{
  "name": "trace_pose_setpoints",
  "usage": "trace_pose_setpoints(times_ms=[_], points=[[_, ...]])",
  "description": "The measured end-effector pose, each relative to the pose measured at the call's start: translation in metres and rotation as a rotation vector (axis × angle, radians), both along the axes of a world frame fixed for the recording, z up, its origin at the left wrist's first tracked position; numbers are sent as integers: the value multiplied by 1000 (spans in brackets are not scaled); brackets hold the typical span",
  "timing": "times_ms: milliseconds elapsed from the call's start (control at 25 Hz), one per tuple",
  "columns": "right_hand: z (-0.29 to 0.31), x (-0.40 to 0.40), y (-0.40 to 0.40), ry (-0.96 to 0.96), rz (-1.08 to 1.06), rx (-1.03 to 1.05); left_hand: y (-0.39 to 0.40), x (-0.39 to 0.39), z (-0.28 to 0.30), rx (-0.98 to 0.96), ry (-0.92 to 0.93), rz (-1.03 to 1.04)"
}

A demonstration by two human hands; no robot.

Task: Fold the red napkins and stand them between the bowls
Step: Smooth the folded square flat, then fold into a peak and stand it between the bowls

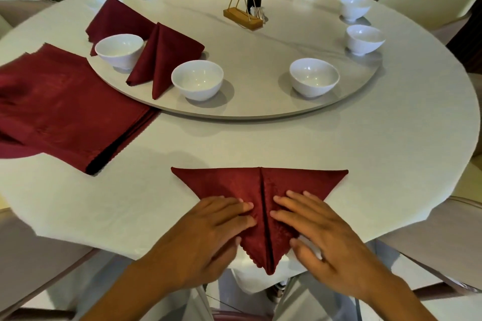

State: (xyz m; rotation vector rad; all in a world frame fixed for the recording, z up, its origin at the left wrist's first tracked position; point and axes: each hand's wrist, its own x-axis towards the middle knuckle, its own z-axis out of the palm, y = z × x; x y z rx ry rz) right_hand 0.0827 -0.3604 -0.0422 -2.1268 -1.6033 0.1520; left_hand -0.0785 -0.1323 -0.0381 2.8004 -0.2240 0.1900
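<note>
Pressing flat at the tabletop's near edge, left hand (221,226) and right hand (310,224), fingers spread, hold the napkin (260,185); uneven pressure may skew its centre crease.

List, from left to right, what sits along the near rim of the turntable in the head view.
bowl → standing folded napkin → bowl → bowl → bowl. Another folded napkin stands behind the first bowl; its place in the row is unclear, so I leave it out.
</note>
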Motion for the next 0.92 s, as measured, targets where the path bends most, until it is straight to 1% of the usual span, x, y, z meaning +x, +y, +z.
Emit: trace_pose_setpoints(times_ms=[120,240,400,520,600,680,760,840,920], points=[[-8,-5,6,-104,-48,-61,-7,3,-13,59,19,36],[-10,3,15,-155,-67,-80,-1,12,-11,95,-15,63],[-8,8,24,-173,-81,-108,-20,33,-2,65,-58,192],[-8,1,27,-163,-144,-76,-41,40,-14,169,-8,272],[-9,-2,28,-169,-181,-86,-42,39,-22,193,32,289],[-12,7,26,-200,-164,-168,-40,37,-27,203,31,279],[-10,37,20,-255,-149,-279,-40,37,-27,227,20,269],[-7,80,10,-235,-229,-383,-41,37,-28,245,16,274],[3,105,1,-183,-382,-457,-42,37,-28,243,22,285]])
